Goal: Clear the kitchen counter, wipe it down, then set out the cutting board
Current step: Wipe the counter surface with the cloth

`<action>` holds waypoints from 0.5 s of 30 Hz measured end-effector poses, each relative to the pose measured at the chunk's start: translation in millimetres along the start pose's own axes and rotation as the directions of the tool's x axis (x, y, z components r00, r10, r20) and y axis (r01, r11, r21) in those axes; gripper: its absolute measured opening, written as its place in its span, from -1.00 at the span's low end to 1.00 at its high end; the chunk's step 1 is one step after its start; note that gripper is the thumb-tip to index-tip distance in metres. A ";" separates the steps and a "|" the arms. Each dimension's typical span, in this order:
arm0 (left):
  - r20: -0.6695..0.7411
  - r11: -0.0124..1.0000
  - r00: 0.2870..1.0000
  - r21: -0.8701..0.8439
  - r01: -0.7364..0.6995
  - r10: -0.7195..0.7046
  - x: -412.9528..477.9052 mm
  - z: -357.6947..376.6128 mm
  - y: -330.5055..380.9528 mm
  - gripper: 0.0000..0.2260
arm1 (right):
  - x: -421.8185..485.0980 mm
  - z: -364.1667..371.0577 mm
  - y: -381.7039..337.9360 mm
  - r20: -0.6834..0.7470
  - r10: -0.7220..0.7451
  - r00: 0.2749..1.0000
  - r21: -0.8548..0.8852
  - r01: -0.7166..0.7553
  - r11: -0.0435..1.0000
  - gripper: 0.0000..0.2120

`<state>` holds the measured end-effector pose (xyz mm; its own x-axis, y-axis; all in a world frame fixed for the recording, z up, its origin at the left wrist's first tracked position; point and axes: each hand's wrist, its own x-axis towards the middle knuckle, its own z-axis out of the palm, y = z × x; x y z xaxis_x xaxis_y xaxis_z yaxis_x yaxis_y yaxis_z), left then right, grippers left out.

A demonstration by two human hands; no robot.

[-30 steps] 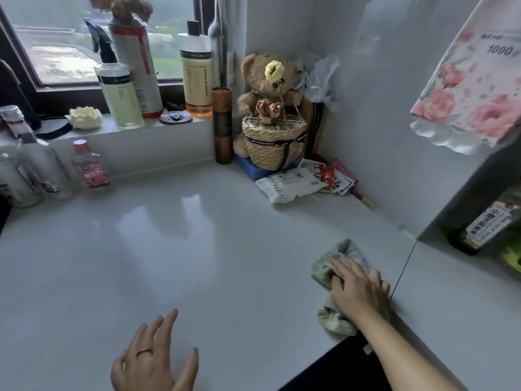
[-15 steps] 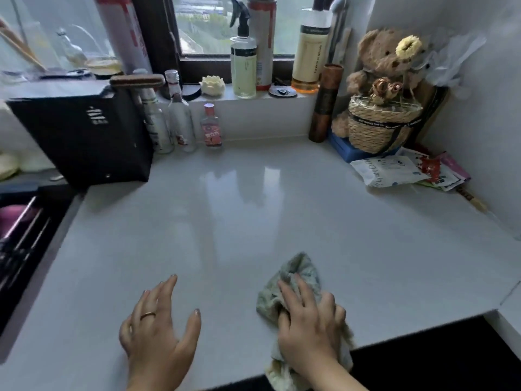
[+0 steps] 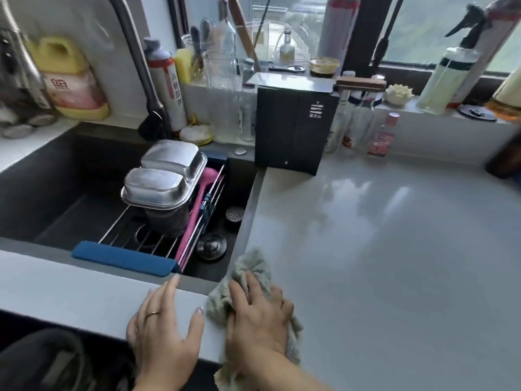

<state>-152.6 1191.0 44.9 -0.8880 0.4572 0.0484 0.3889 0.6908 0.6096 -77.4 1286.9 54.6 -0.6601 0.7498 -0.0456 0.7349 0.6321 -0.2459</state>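
A crumpled grey-green cloth [image 3: 248, 270] lies on the white counter [image 3: 394, 249] at its front left corner, beside the sink edge. My right hand [image 3: 258, 314] presses down on the cloth with its fingers spread over it. My left hand [image 3: 165, 325] rests flat on the counter strip in front of the sink, fingers straight, a ring on one finger, holding nothing. No cutting board is in sight.
The dark sink [image 3: 56, 193] at left holds a rack [image 3: 124, 258] with steel containers [image 3: 163, 176] and a pink utensil [image 3: 197, 204]. A black box [image 3: 293, 128] stands at the counter's back left. Bottles [image 3: 380, 136] line the window ledge and back wall.
My right hand has slid the cloth leftward across the counter from the right wall to the sink edge. The view swung left with it. My left hand stays flat on the front strip.
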 end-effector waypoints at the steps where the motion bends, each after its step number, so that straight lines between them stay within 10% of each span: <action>1: 0.015 1.000 1.000 -0.007 -0.017 0.017 5.8 -2.1 -3.9 -0.29 | 3.5 -0.9 -9.4 0.010 -0.013 1.000 0.001 0.013 1.000 -0.50; 6: 0.054 0.987 0.991 -0.117 -0.113 0.120 30.8 0.7 5.5 -0.28 | 22.4 7.7 -26.9 0.093 -0.077 0.993 0.364 0.038 0.931 -0.62; 10: 0.079 0.941 0.954 -0.202 -0.270 0.291 40.9 16.4 44.0 -0.36 | 30.9 -18.2 11.5 -0.052 0.219 0.974 0.743 -0.109 0.660 -0.81; 15: 0.247 0.878 0.846 -0.215 -0.428 0.473 17.8 64.8 116.5 -0.31 | 8.8 -55.1 137.4 -0.186 0.473 0.861 0.722 -0.206 0.660 -0.82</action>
<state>-107.2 1315.9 65.6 -0.5066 0.8519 0.1332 0.6687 0.2906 0.6844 26.3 1391.2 73.8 -0.1922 0.9811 0.0247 0.5092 0.1212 -0.8521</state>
